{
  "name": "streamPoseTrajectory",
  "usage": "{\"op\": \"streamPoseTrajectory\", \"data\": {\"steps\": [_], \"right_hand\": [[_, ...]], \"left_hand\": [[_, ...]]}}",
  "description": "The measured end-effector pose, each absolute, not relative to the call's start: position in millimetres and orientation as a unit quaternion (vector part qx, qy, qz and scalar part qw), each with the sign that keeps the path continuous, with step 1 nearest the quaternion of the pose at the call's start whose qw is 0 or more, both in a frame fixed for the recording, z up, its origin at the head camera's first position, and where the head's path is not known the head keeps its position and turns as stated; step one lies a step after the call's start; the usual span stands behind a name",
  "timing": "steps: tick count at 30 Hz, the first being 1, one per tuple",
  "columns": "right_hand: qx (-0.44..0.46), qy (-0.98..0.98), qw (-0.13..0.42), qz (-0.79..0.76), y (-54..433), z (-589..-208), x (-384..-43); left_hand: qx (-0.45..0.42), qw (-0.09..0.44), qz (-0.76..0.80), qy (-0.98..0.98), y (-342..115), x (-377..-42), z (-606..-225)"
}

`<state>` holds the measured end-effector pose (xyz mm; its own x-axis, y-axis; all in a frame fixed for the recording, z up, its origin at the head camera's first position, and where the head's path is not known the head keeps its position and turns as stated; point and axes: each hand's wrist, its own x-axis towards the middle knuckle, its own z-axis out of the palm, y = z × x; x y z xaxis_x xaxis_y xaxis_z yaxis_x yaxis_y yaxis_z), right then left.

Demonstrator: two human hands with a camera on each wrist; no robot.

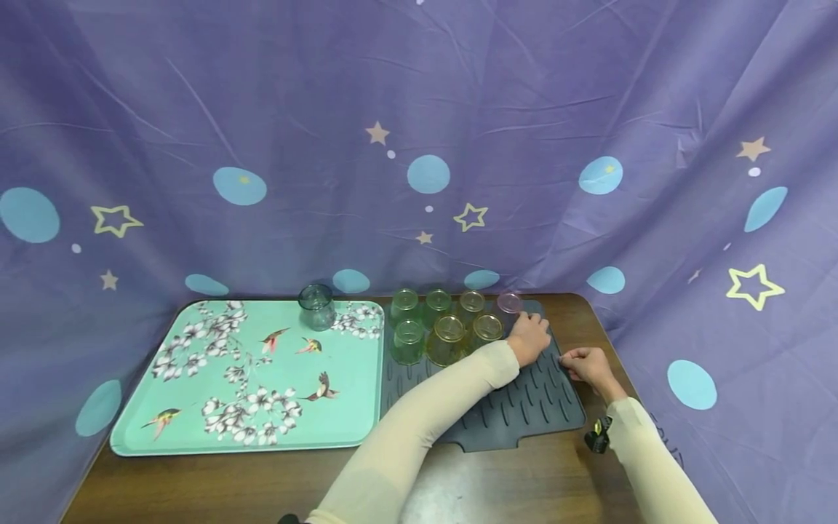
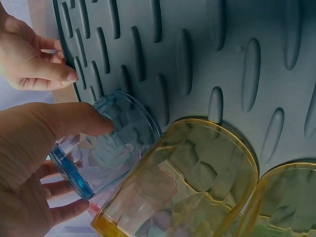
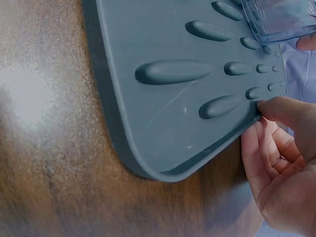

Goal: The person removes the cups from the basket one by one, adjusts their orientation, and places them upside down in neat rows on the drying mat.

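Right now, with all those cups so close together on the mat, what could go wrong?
The left hand grips a tilted blue cup that looks to be right up against a yellow cup; lifting it carelessly might knock that neighbour over. The right hand pinches the edge of the grey mat; a tug could jolt the cups. The mat sits near the table edge, so a toppled cup might roll off.

Head view looks down from above across the whole table (image 1: 216, 487); both wrist views sit close over the ribbed grey rubber mat (image 2: 197, 49), their shared ground.
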<state>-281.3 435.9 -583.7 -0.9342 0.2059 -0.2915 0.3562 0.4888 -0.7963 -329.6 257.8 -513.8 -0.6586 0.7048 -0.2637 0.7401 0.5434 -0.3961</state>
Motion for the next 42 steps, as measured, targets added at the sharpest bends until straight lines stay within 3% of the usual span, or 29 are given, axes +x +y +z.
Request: {"op": "streamPoseTrajectory", "data": {"steps": [6,12,25,34,42], "right_hand": [[0.158,0.858,0.081,-0.483,433.1,-581.4,-281.0],[0.148,0.86,0.078,-0.483,439.0,-585.0,-280.5],[0.134,0.856,0.088,-0.491,439.2,-582.9,-276.8],[0.13,0.864,0.091,-0.478,437.9,-580.8,-274.5],[0.14,0.859,0.099,-0.482,438.9,-583.0,-279.7]], "left_hand": [[0.416,0.04,-0.229,0.879,251.6,-332.4,-510.1],[0.437,0.028,-0.187,0.879,237.8,-329.7,-483.1],[0.429,-0.039,-0.011,0.902,132.6,-334.7,-426.0],[0.344,-0.141,0.196,0.908,38.3,-359.2,-420.2],[0.161,-0.184,0.377,0.893,-48.1,-371.1,-433.8]]}}
